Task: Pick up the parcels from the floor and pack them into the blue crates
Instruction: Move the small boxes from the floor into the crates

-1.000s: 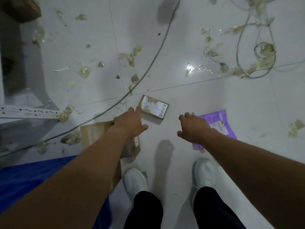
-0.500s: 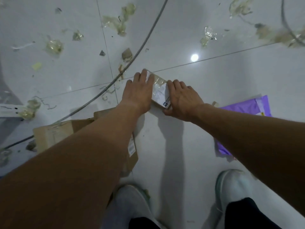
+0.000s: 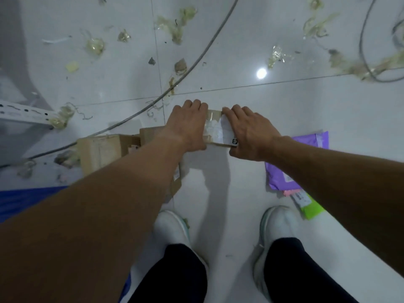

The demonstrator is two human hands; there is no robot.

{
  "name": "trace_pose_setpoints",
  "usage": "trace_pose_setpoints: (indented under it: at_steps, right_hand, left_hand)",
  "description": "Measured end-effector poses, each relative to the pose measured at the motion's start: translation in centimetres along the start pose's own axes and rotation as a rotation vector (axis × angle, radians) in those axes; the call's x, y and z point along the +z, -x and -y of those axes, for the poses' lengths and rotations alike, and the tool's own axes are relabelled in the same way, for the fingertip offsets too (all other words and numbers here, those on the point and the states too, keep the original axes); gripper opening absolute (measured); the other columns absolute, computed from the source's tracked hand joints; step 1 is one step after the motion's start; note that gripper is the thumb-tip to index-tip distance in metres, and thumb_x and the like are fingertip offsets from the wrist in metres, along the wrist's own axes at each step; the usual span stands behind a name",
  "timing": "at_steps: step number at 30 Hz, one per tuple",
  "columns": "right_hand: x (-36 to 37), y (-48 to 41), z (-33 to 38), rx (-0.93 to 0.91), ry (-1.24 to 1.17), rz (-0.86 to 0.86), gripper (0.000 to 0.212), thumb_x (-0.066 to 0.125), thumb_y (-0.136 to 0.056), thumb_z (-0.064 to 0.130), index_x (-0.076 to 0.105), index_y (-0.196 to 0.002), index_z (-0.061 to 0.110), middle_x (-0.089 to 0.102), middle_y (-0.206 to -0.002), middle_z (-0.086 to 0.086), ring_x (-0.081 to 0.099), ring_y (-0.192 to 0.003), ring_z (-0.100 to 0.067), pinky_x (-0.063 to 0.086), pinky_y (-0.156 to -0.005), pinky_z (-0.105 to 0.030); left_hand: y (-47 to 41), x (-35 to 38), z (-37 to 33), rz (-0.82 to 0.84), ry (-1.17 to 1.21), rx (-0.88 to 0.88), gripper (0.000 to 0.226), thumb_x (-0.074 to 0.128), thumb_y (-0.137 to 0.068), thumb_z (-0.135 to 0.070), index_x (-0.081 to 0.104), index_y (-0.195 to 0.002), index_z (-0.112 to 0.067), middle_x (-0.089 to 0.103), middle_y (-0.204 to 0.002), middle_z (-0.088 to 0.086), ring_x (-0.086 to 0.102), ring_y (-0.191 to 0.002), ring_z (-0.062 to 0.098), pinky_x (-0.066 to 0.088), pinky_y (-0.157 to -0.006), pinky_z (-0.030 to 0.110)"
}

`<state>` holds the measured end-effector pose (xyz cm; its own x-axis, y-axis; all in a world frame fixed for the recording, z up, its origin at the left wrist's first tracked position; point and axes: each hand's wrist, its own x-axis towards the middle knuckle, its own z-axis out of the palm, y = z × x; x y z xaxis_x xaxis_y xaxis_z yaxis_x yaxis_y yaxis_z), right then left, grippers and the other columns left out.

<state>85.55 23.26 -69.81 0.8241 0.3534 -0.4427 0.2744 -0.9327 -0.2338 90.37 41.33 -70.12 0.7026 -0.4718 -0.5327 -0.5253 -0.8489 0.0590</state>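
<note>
Step in hand: picking up the small flat brown cardboard parcel with a white shipping label [image 3: 218, 130], at centre frame on the pale glossy tiled floor [image 3: 306, 119].
Left hand [image 3: 188, 125]: laid over the parcel's left side, fingers together and curled over its far edge, palm pressing inward.
Right hand [image 3: 251, 136]: laid over the parcel's right side, fingers together reaching past the far edge, thumb tucked at the near corner.
Grip: parcel squeezed between both hands; lifted or lying flat, cannot tell, though a shadow falls just below it.
Other parcels: larger brown cardboard box [image 3: 102, 149] left of centre, partly behind the left forearm; purple plastic mailer bag [image 3: 282, 173] at right of centre; small green and pink packet [image 3: 306, 204] just below the purple one.
Blue crate [image 3: 24, 200]: only a blue edge shows at lower left, beside the left forearm.
Hazards: grey cable [image 3: 196, 62] curving across the upper half, and scraps of clear tape [image 3: 94, 45] scattered across the upper part.
Next move calls for: firm inward pressure, a straight lift, then a swing toward lower left to the crate, keeping clear of the box.
Remaining: at least three more parcels on the floor, by this view.
</note>
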Motion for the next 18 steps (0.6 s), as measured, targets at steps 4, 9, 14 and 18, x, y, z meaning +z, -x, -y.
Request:
trace_pose_setpoints:
  at_steps: [4,9,14,18]
  right_hand:
    - [-6.1,4.3,2.3,-0.047,0.046,0.037,0.096,0.076,-0.065,0.043,0.03,-0.143,0.011,0.045,-0.122,-0.006,0.047,-0.105,-0.026,0.045,-0.081,-0.037]
    - [-15.3,9.1,5.5,-0.136,0.105,0.049,0.098,0.075,-0.065,0.044,0.03,-0.144,0.009,0.045,-0.122,-0.007,0.048,-0.106,-0.028,0.046,-0.083,-0.039]
    - [-24.3,13.6,8.4,-0.239,0.171,0.056,0.098,0.074,-0.067,0.046,0.027,-0.145,0.009,0.044,-0.124,-0.006,0.048,-0.106,-0.026,0.046,-0.085,-0.038]
    - [-31.0,18.0,11.0,-0.336,0.221,0.08,0.1,0.074,-0.07,0.044,0.023,-0.147,0.009,0.042,-0.128,-0.007,0.046,-0.111,-0.026,0.046,-0.087,-0.038]
  left_hand:
    - [5.6,-5.1,-0.7,-0.01,0.039,-0.01,0.087,0.081,-0.063,-0.051,0.041,-0.132,-0.014,0.05,-0.124,0.006,0.049,-0.11,0.026,0.043,-0.089,0.039]
    - [13.4,-13.1,-1.3,-0.021,0.081,-0.071,0.085,0.08,-0.061,-0.05,0.042,-0.13,-0.014,0.052,-0.121,0.005,0.051,-0.106,0.025,0.042,-0.086,0.038]
    - [21.1,-21.0,-2.4,-0.052,0.155,-0.166,0.081,0.081,-0.061,-0.048,0.044,-0.126,-0.014,0.053,-0.12,0.005,0.051,-0.107,0.024,0.044,-0.09,0.038]
    - [28.0,-26.2,-4.4,-0.098,0.251,-0.288,0.083,0.082,-0.058,-0.05,0.047,-0.125,-0.015,0.054,-0.117,0.004,0.052,-0.105,0.024,0.047,-0.09,0.042]
